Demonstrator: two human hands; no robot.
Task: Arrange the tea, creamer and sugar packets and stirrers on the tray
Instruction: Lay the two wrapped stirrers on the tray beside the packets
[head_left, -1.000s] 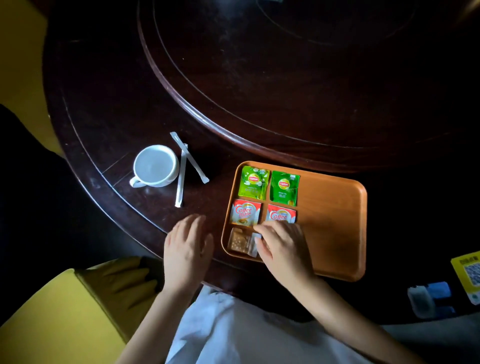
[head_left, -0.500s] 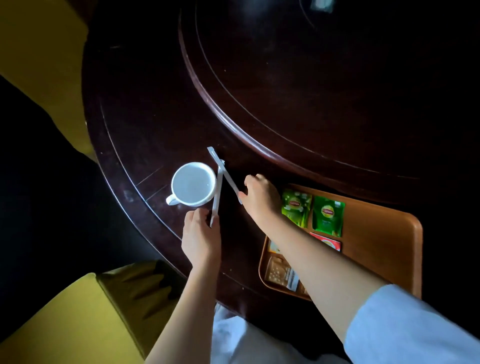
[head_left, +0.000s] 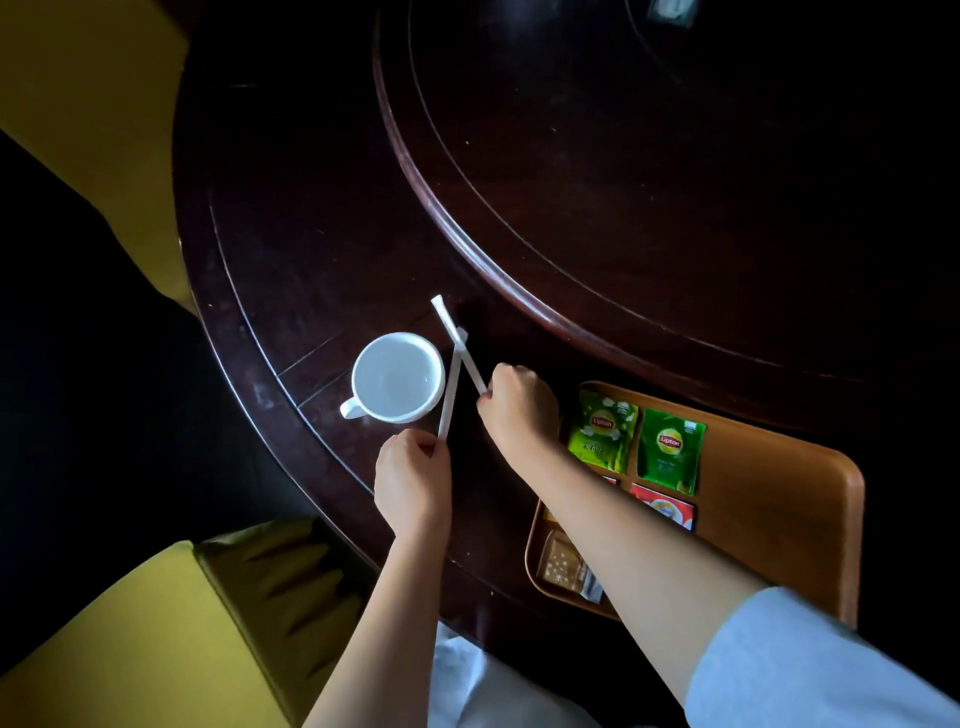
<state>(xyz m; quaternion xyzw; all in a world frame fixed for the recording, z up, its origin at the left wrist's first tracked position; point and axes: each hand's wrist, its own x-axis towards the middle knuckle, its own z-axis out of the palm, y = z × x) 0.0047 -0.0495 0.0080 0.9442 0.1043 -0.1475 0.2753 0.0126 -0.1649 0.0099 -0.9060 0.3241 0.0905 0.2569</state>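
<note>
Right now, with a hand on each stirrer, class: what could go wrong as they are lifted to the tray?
1. The two stirrers cross near their far ends; lifting one could flick the other.
2. The cup sits right beside the left hand's stirrer and might get knocked.
3. The right hand's forearm hangs over the tray; swinging back could scatter the packets.
</note>
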